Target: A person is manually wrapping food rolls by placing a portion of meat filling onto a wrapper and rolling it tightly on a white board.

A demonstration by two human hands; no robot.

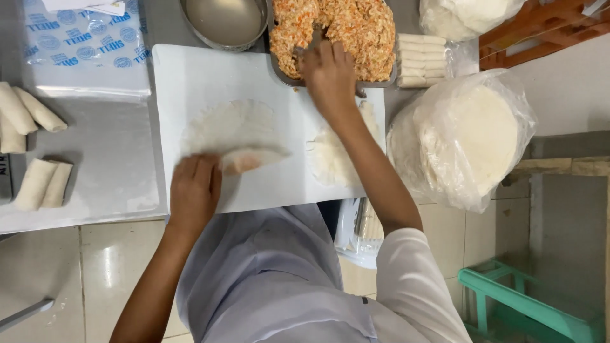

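Note:
A thin white wrapper (238,130) lies on the white board (190,70), its near edge folded up over an orange filling (244,162). My left hand (194,190) presses on that folded near edge. My right hand (329,73) reaches forward into the metal tray (287,79) of orange shredded filling (362,28), fingers curled in the filling; what they grip is hidden. A second round wrapper (330,159) lies on the board under my right forearm.
Finished rolls (28,114) lie on the plastic sheet at left, more rolls (419,60) beside the tray. A bag of round wrappers (473,136) sits at right. A metal bowl (225,22) stands at the back. A green stool (527,305) is on the floor.

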